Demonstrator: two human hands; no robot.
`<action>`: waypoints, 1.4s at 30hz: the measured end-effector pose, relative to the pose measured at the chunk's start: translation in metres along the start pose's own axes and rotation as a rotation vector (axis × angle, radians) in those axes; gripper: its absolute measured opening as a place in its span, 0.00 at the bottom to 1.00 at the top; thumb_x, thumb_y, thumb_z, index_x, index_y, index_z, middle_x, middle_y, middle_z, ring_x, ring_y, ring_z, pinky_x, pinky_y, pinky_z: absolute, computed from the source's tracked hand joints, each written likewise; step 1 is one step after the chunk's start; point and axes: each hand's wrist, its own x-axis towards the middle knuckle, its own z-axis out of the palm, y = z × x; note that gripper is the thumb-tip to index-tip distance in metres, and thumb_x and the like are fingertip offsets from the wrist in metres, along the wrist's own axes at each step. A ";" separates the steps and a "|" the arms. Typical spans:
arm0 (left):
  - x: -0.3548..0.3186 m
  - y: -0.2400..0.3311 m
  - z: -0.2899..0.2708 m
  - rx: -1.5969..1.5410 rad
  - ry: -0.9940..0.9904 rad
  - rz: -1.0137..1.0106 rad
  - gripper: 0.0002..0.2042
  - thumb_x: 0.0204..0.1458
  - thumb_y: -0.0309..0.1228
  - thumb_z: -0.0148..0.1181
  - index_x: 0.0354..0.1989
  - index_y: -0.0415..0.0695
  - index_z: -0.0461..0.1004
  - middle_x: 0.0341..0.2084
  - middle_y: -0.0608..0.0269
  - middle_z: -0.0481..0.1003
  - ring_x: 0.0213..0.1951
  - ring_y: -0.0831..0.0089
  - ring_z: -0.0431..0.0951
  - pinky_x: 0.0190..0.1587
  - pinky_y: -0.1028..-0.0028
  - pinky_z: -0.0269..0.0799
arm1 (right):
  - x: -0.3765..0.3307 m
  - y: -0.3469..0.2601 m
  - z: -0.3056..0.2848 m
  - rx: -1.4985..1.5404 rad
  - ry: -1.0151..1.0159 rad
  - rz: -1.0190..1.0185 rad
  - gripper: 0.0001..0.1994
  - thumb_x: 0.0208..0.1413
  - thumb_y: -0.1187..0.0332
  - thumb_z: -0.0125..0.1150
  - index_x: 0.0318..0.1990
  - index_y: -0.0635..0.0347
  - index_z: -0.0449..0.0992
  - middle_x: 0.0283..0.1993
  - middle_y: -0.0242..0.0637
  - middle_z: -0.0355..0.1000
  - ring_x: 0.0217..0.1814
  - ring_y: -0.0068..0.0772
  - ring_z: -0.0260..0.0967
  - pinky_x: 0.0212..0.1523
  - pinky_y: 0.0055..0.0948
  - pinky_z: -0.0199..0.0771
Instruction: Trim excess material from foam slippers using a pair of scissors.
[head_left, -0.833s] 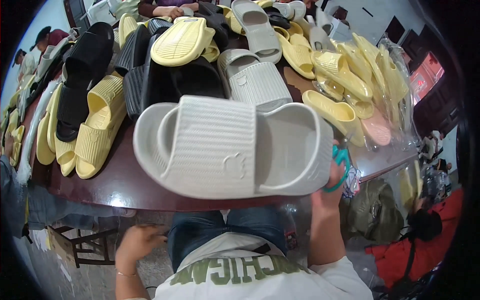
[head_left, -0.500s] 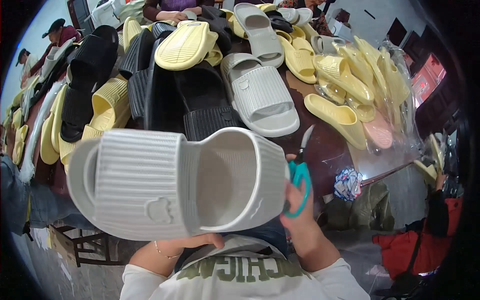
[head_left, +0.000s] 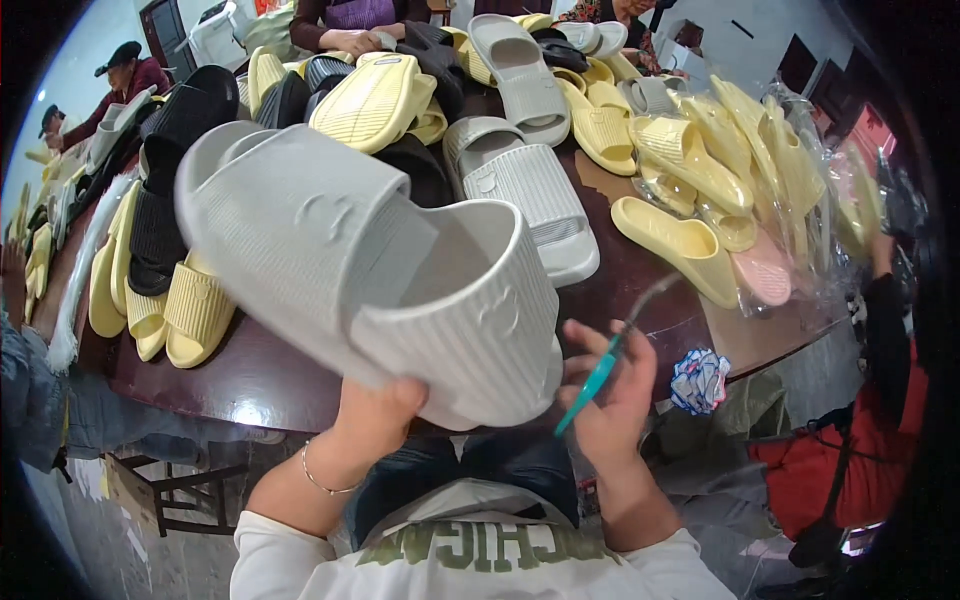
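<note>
A large pair of light grey slide slippers (head_left: 290, 220), apparently fitted into each other, hangs tilted over the near table edge. Their straps are ribbed and carry a small raised emblem. My left hand (head_left: 385, 410) grips them from below, thumb on the ribbed side and the other fingers hidden beneath. Just right of the slippers, my right hand (head_left: 615, 400) holds teal-handled scissors (head_left: 597, 385), seen edge-on, their metal blades pointing up and right. Its fingers are partly spread around the handle.
Black slippers (head_left: 155, 235), yellow slippers (head_left: 205, 310) and another grey pair (head_left: 535, 195) lie about the dark table (head_left: 640, 300). Yellow slippers in clear bags (head_left: 690, 155) are heaped right, near a patterned ruffled bundle (head_left: 700, 380). A co-worker's hands (head_left: 355, 42) are across the table.
The grey slippers have swung from nearly level to a slant, far end raised, with another side showing. My right hand has come away from their end, and the scissors have turned edge-on.
</note>
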 end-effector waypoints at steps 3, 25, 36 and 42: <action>0.021 0.015 0.013 -0.295 -0.023 -0.163 0.39 0.44 0.48 0.61 0.59 0.40 0.51 0.51 0.55 0.62 0.52 0.68 0.64 0.54 0.68 0.58 | 0.001 0.010 -0.012 -0.103 -0.053 -0.211 0.36 0.37 0.83 0.64 0.54 0.60 0.50 0.51 0.50 0.61 0.40 0.29 0.66 0.37 0.26 0.72; 0.094 0.055 0.001 1.196 -0.266 0.953 0.27 0.34 0.38 0.66 0.47 0.45 0.69 0.43 0.56 0.66 0.42 0.60 0.67 0.45 0.67 0.64 | 0.045 0.000 0.010 0.271 0.174 0.322 0.27 0.39 0.78 0.62 0.48 0.54 0.55 0.35 0.34 0.66 0.22 0.24 0.65 0.15 0.21 0.63; 0.117 0.053 0.002 0.796 -0.409 0.943 0.15 0.32 0.24 0.64 0.33 0.44 0.74 0.26 0.65 0.69 0.28 0.69 0.68 0.31 0.72 0.63 | 0.013 0.012 0.030 -0.047 0.279 0.283 0.28 0.36 0.81 0.58 0.48 0.56 0.55 0.33 0.36 0.66 0.24 0.24 0.66 0.20 0.22 0.65; 0.110 0.045 0.008 0.799 -0.428 0.916 0.12 0.32 0.22 0.63 0.29 0.43 0.73 0.25 0.63 0.67 0.27 0.67 0.67 0.30 0.71 0.63 | -0.004 0.009 0.036 -0.136 0.349 0.290 0.28 0.37 0.82 0.57 0.48 0.57 0.55 0.29 0.34 0.66 0.23 0.23 0.65 0.21 0.22 0.64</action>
